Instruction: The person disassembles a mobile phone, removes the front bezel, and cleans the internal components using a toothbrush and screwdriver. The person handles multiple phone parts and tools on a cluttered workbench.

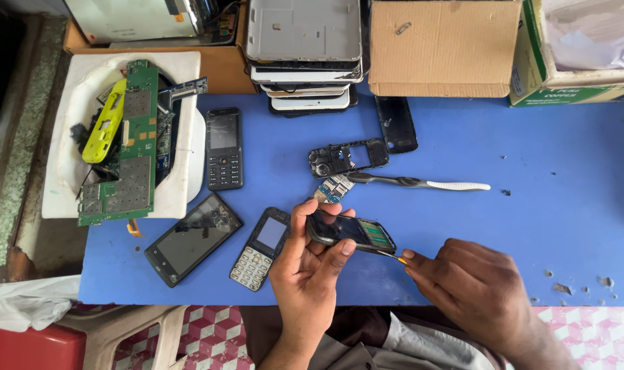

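1. Our left hand (310,264) grips a small dark phone (351,233) by its left end, thumb and fingers pinched around it, and holds it just above the near edge of the blue table (531,205).
2. Our right hand (473,284) is closed around a thin tool (387,255) with a yellowish tip, which meets the phone's lower right edge.
3. We judge the step in hand to be prying at the phone's seam or working at a fastener; which of the two we cannot tell, since the tip is too small to read.
4. The next move calls for a steady left-hand hold and light, controlled pressure from the tool, so the tip does not slip toward our fingers.
5. Just left of the held phone lie a keypad phone (260,249) and a black touchscreen phone (192,238); farther off are another keypad phone (224,147), a bare phone frame (347,157) and a white-handled tool (421,183).
6. On the far left, a white tray (65,185) holds green circuit boards (130,147).
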